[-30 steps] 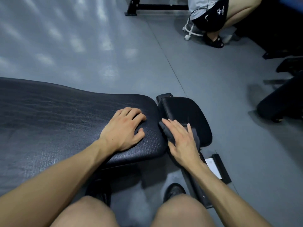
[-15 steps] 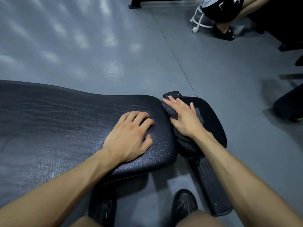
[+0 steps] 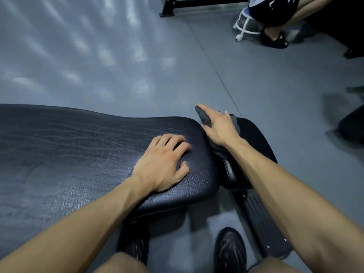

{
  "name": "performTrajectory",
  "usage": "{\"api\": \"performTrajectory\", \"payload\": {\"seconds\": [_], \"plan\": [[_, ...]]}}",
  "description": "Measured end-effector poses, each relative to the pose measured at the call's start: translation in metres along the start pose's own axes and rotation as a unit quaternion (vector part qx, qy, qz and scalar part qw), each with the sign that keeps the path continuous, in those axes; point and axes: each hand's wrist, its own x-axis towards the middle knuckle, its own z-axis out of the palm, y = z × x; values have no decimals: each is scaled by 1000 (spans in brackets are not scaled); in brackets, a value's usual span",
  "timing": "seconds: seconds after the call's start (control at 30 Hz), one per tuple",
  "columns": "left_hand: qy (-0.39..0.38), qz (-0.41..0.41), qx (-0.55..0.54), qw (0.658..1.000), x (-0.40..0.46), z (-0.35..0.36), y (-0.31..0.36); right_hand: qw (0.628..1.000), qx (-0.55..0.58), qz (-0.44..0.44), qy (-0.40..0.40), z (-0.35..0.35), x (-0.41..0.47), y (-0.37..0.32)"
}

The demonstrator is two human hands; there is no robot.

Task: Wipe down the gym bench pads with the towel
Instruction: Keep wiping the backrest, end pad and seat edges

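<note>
The grey floor (image 3: 137, 66) is filling most of the view, and across it the long back pad (image 3: 78, 154) of the bench is stretching from nine o'clock toward the centre. Its textured black surface is ending in a rounded edge just right of centre. Beside that edge, at about three o'clock from it, the smaller seat pad (image 3: 254, 138) is sitting a little lower, with a narrow gap between the two pads.

The left hand (image 3: 163, 164) is resting flat on the end of the back pad, fingers spread and only slightly bent, holding nothing. I judge it is placed there to support the body while the person is leaning forward.

The right hand (image 3: 218, 127) is lying on the dark towel (image 3: 204, 117), which is bunched on the far edge of the seat pad, near the gap. The fingers are mostly straight and pressing down on the cloth, not closing around it. A fold of the towel is sticking out at twelve o'clock from the fingertips. This flat pressing probably keeps the cloth spread against the pad for wiping.

At six o'clock two black shoes (image 3: 230, 251) are standing on the floor. At one o'clock another person (image 3: 275, 8) is sitting on a small white stool (image 3: 244, 26), well apart from the bench.
</note>
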Motion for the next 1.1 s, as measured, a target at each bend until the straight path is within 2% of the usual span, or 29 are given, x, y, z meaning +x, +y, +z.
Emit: {"api": "performTrajectory", "payload": {"seconds": [0.13,0.23,0.3,0.37,0.47,0.57,0.7,0.83,0.9,1.0,1.1], "plan": [[-1,4,7,1000,-1,1,0,997,78,13,16,8,-73,24],[-13,8,24,1000,-1,0,1,997,75,4,35,12,-127,23],[-45,6,17,999,0,-4,1,998,51,-6,29,12,-157,23],[-114,5,16,993,2,-15,0,999,49,-7,-13,6,-177,22],[-249,27,50,967,-1,-41,0,993,66,31,-88,-31,-191,29],[-317,41,51,946,-14,-73,0,985,104,79,-116,-86,-200,37],[-376,15,87,922,-30,-115,-1,942,302,81,-125,-166,-199,26],[-359,-21,108,927,-43,-143,-4,920,361,31,-151,-208,-188,-13],[-321,-31,62,945,-51,-146,-4,911,394,26,-119,-189,-190,-28],[-276,-30,1,961,-73,-134,-4,881,470,56,12,-114,-211,-36],[-338,-36,-19,940,-92,-120,-10,841,522,111,87,-44,-228,-42]]}}
